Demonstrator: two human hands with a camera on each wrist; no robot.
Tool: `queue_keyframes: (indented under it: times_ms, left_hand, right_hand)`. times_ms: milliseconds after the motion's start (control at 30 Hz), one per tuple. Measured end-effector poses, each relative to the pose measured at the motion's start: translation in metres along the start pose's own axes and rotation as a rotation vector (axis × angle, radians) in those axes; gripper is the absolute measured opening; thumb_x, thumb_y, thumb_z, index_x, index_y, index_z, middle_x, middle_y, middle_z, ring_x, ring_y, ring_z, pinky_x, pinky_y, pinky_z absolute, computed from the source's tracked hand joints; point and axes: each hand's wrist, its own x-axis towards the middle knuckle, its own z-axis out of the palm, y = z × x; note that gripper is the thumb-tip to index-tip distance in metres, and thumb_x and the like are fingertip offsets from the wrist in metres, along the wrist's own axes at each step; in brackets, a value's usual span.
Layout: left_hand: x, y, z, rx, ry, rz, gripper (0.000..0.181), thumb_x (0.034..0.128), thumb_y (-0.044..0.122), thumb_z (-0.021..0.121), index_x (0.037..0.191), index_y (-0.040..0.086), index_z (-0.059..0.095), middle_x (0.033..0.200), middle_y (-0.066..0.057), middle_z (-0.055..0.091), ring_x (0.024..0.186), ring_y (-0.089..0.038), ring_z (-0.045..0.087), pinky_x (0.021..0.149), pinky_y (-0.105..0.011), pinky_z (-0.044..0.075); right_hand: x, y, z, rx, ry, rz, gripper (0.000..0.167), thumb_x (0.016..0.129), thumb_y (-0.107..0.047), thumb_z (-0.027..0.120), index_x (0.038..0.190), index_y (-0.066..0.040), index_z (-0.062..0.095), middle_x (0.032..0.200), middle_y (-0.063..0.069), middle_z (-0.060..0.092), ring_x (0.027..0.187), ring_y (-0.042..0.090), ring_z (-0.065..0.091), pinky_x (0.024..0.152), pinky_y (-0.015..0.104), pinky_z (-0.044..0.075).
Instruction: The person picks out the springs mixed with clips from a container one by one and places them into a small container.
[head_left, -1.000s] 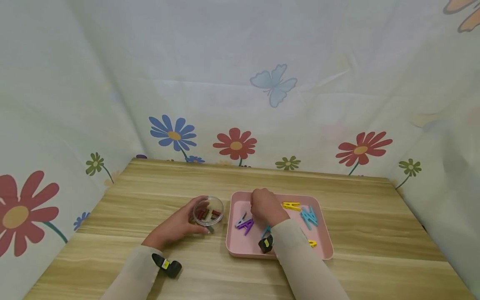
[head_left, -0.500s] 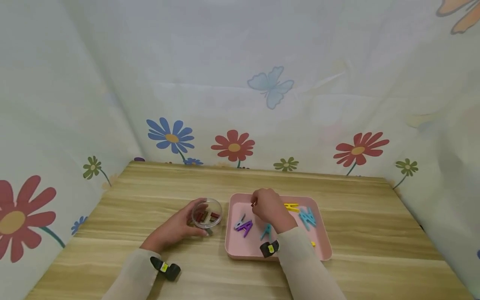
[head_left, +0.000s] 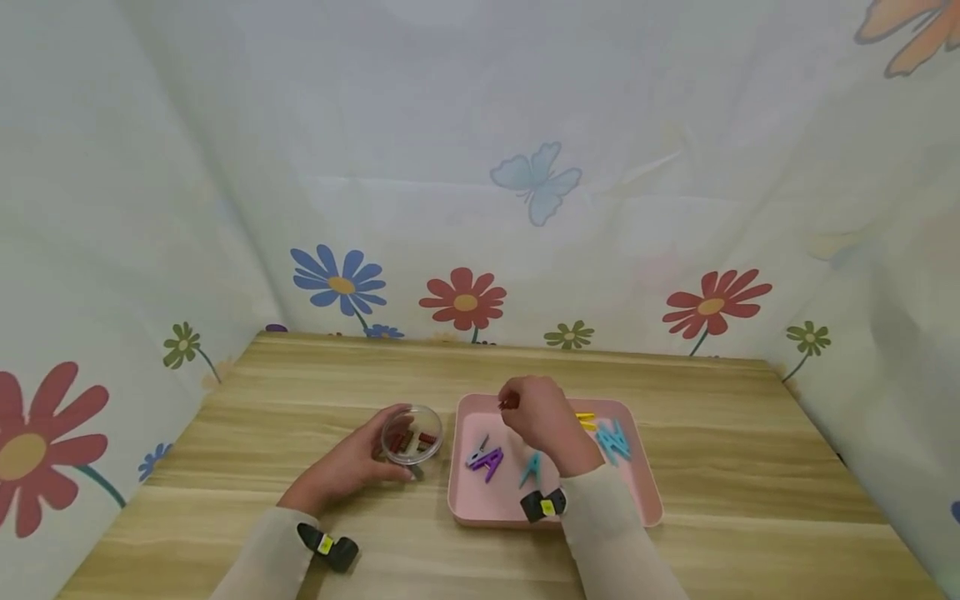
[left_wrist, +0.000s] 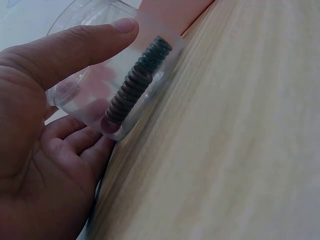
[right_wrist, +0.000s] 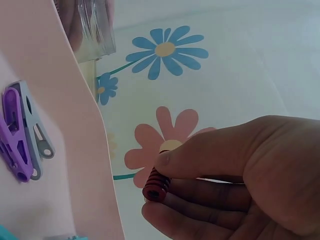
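My left hand (head_left: 352, 468) holds a clear round plastic jar (head_left: 412, 435) on the table, thumb on one side and fingers curled round the other. Inside it lie several small coil springs (left_wrist: 131, 87), dark red and dark-toned. Over the far left part of a pink tray (head_left: 487, 512), my right hand (head_left: 543, 421) pinches a dark red coil spring (right_wrist: 157, 185) between thumb and fingers. Under and beside that hand the tray holds clothespins: a purple clothespin (head_left: 487, 464) against a grey clothespin (head_left: 477, 452), and a light blue clothespin (head_left: 531, 471).
Farther right in the tray are more light blue clothespins (head_left: 613, 442) and a yellow clothespin (head_left: 585, 420), partly behind the right hand. The wooden table (head_left: 337, 375) runs back to a flower-printed cloth (head_left: 622, 250). The jar stands just left of the tray's wall.
The right hand has risen slightly from the tray, and the red spring between its fingers has come into view. The left hand stays round the jar. The head view has tilted a little.
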Motion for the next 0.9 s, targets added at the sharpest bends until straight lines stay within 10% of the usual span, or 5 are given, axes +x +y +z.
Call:
queue_keyframes:
  times_ms: [900]
  left_hand:
    - [-0.001, 0.002, 0.0, -0.014, -0.003, -0.015, 0.096, 0.0722, 0.029, 0.085, 0.148, 0.034, 0.027, 0.154, -0.004, 0.038, 0.144, -0.025, 0.033, 0.117, -0.048, 0.026]
  right_hand:
    - [-0.001, -0.011, 0.01, 0.014, 0.014, -0.065, 0.015, 0.089, -0.012, 0.068, 0.103, -0.011, 0.071, 0.089, -0.002, 0.067, 0.076, 0.012, 0.057, 0.072, 0.027, 0.055]
